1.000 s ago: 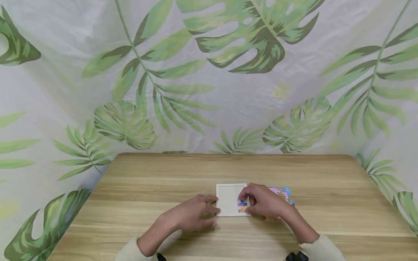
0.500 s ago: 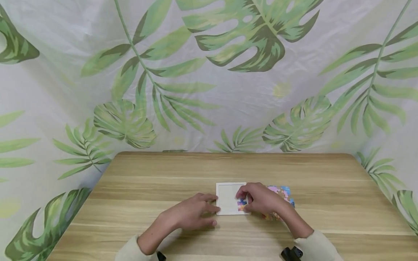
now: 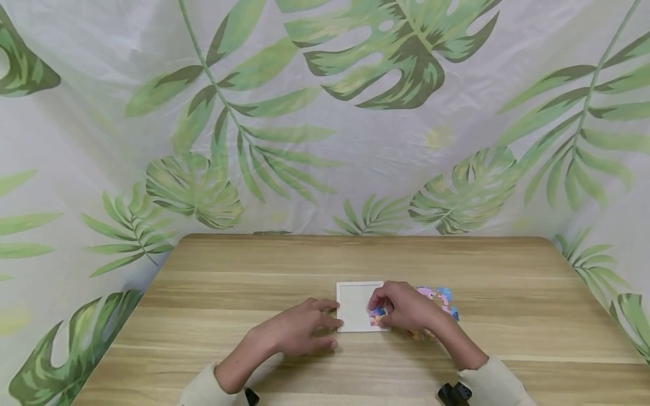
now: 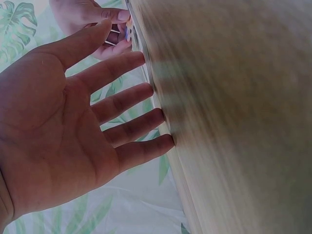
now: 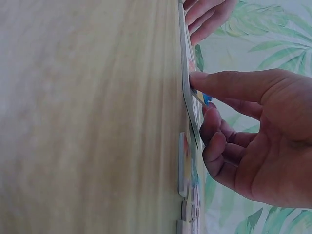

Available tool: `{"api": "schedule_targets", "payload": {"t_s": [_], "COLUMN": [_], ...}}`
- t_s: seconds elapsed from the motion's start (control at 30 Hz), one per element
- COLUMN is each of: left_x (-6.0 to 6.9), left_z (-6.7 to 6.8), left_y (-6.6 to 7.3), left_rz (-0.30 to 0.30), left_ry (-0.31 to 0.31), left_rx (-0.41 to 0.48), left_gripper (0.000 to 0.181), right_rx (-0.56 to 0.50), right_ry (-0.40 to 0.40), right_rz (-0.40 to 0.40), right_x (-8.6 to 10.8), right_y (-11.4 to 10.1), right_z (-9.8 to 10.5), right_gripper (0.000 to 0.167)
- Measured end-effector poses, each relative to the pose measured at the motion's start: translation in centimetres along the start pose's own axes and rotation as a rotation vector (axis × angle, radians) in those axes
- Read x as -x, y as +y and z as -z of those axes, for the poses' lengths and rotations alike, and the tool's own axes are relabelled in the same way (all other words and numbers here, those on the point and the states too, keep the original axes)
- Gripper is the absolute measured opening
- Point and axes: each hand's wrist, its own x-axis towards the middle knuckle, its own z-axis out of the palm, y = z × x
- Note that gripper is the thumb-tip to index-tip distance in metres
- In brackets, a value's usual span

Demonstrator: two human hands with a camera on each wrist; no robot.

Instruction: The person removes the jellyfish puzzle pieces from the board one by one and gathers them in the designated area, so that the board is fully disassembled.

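Note:
A white square puzzle tray (image 3: pixel 354 310) lies on the table, with colourful jigsaw pieces (image 3: pixel 376 320) in its lower right corner. My right hand (image 3: pixel 408 307) reaches over the tray's right side, thumb and fingers pinching a jigsaw piece (image 5: pixel 205 99) with a blue part, tilted at the tray in the right wrist view. Those fingers hide part of the corner. My left hand (image 3: pixel 299 328) stays at the tray's left edge, its fingers spread and fairly straight, fingertips touching the rim. In the left wrist view, its palm (image 4: pixel 53 126) holds nothing.
More jigsaw pieces (image 3: pixel 443 295) lie just right of the tray, partly under my right hand and forearm. The wood-grain table (image 3: pixel 254 265) reaches back to a leaf-printed cloth (image 3: pixel 284 141).
My right hand has shifted slightly left over the corner, and the blue piece there sits at a changed angle. The left hand keeps its place at the tray's edge.

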Motion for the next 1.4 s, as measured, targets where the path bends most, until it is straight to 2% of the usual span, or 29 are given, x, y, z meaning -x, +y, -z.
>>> {"api": "schedule_targets", "payload": {"t_s": [0.2,0.37,0.67,1.4], "left_x": [-0.1,-0.1,-0.2,0.0], "left_z": [-0.1,-0.2,-0.2,-0.1], "left_y": [-0.1,-0.2,-0.2,0.0], "left_rz": [-0.004,0.001,-0.004,0.007], "left_ry": [0.002,0.004,0.002,0.008], "left_rx": [-0.003,-0.008,-0.020,-0.015], "left_gripper": [0.042,0.043,0.043,0.043], "right_rx": [-0.027,-0.055,-0.112,-0.213], "right_ry": [-0.007,-0.010,-0.028,-0.012], "right_rz": [0.024,0.023,0.038,0.035], "right_x": [0.2,0.4,1.3,6.3], "right_y": [0.0,0.0,0.4,3.7], "right_z": [0.2,0.5,0.9,3.5], "right_gripper": [0.017,0.020,0.014,0.010]}}
